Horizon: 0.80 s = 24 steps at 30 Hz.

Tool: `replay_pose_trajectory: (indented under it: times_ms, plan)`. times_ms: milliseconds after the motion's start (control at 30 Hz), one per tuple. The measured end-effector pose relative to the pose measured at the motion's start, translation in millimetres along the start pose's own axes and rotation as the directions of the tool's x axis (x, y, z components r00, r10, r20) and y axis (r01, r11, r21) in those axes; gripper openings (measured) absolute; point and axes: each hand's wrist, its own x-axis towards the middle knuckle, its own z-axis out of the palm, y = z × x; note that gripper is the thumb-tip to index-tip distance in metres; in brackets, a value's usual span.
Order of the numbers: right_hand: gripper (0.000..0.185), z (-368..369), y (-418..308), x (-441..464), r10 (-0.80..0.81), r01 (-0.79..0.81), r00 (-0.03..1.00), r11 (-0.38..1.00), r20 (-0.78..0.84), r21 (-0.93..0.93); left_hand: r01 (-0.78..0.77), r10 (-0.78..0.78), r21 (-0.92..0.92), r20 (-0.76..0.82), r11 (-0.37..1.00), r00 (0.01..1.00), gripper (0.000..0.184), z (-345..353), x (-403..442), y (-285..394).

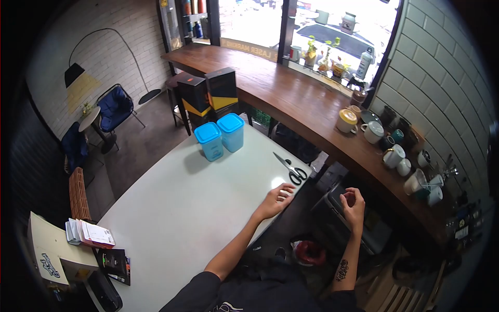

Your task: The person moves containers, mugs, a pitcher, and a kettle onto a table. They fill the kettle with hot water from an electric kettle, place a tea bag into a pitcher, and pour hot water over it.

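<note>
My left hand (276, 202) is just above the right edge of the white table, its fingers loosely bent and apart, with nothing visible in them. Closest to it is a pair of black-handled scissors (291, 169), lying with its blades pointing away to the upper left; the fingertips are near the handles, and I cannot tell if they touch. My right hand (354, 209) is raised off the table to the right, fingers curved towards the thumb with a gap between, and no object shows in it. Two blue lidded containers (210, 141) (232, 134) stand upright side by side on the table's far part.
The white table (171, 218) carries papers (93, 234) and a black packet (115, 264) at its left. Black-and-yellow boxes (222, 88) stand behind the containers. A wooden counter (291, 106) with several mugs (373, 132) runs along the window. A dark case (338, 205) is below my right hand.
</note>
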Motion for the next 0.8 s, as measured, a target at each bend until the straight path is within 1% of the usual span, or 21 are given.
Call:
replay_pose_trajectory:
  times_ms: [33, 67, 100, 167, 200, 233, 333, 367, 433, 467, 500, 567, 600, 633, 700, 733, 767, 800]
  plan:
    - [0.024, -15, -1, -3, -0.021, 0.021, 0.999, 1.0, -0.041, 0.003, 0.032, -0.03, -0.028, 0.094, 0.999, 0.995, 0.033, 18, 1, 6]
    - [0.016, -29, -2, -8, -0.002, 0.003, 0.995, 1.0, -0.098, 0.012, 0.08, -0.077, -0.008, 0.182, 0.997, 0.98, 0.034, 32, 2, 11]
    - [0.016, -41, 2, -11, 0.015, -0.015, 0.992, 1.0, -0.126, 0.007, 0.125, -0.125, 0.018, 0.276, 0.992, 0.953, 0.035, 47, 5, 20]
    - [0.012, -70, 14, -20, 0.002, 0.003, 0.987, 0.999, -0.158, 0.032, 0.122, -0.119, 0.016, 0.363, 0.992, 0.924, 0.036, 77, 14, 28]
    - [0.01, -85, 19, -24, 0.019, -0.013, 0.982, 0.999, -0.187, 0.033, 0.124, -0.117, 0.009, 0.414, 0.992, 0.903, 0.037, 94, 18, 30]
    - [0.01, -100, 24, -29, 0.045, -0.041, 0.973, 0.999, -0.227, 0.025, 0.071, -0.052, -0.03, 0.418, 0.997, 0.907, 0.034, 111, 23, 31]
    - [0.01, -149, 48, -36, 0.028, -0.041, 0.949, 0.999, -0.315, -0.033, 0.069, -0.019, -0.088, 0.472, 0.994, 0.881, 0.035, 167, 48, 38]
    - [0.01, -165, 60, -36, 0.042, -0.06, 0.938, 0.997, -0.343, -0.041, 0.077, -0.037, -0.061, 0.492, 0.995, 0.87, 0.035, 185, 59, 41]
    - [0.01, -197, 88, -30, 0.006, -0.019, 0.905, 0.999, -0.426, -0.027, 0.019, 0.022, -0.081, 0.479, 0.997, 0.878, 0.035, 225, 81, 44]
    - [0.012, -212, 102, -27, 0.056, -0.068, 0.897, 0.998, -0.438, -0.011, -0.035, 0.041, -0.022, 0.455, 0.999, 0.89, 0.034, 242, 93, 47]
    - [0.012, -229, 114, -23, 0.06, -0.078, 0.889, 0.997, -0.454, -0.021, 0.004, 0.006, -0.022, 0.448, 1.0, 0.894, 0.034, 258, 106, 51]
    - [0.013, -257, 135, -12, 0.033, -0.041, 0.862, 0.999, -0.506, -0.005, -0.08, 0.1, -0.072, 0.346, 0.994, 0.933, 0.036, 294, 130, 52]
    - [0.019, -271, 145, -5, 0.053, -0.062, 0.862, 0.998, -0.503, 0.0, -0.12, 0.144, -0.105, 0.266, 0.987, 0.953, 0.039, 311, 142, 54]
    - [0.019, -280, 153, 4, 0.056, -0.065, 0.857, 0.998, -0.512, -0.001, -0.185, 0.198, -0.082, 0.187, 0.979, 0.962, 0.041, 324, 155, 55]
    - [0.029, -285, 162, 19, 0.052, -0.041, 0.838, 0.999, -0.543, 0.032, -0.281, 0.284, -0.037, 0.11, 0.959, 0.953, 0.04, 345, 179, 64]
    - [0.039, -285, 168, 28, 0.0, 0.012, 0.854, 1.0, -0.52, 0.019, -0.235, 0.232, 0.009, 0.141, 0.972, 0.963, 0.052, 351, 190, 73]
    - [0.05, -283, 171, 39, -0.009, 0.038, 0.869, 0.998, -0.495, 0.048, -0.233, 0.23, 0.012, 0.133, 0.972, 0.964, 0.052, 360, 202, 78]
    - [0.06, -279, 174, 51, -0.031, 0.037, 0.87, 0.999, -0.493, 0.002, -0.379, 0.381, 0.238, 0.039, 0.894, 0.924, 0.061, 368, 213, 81]
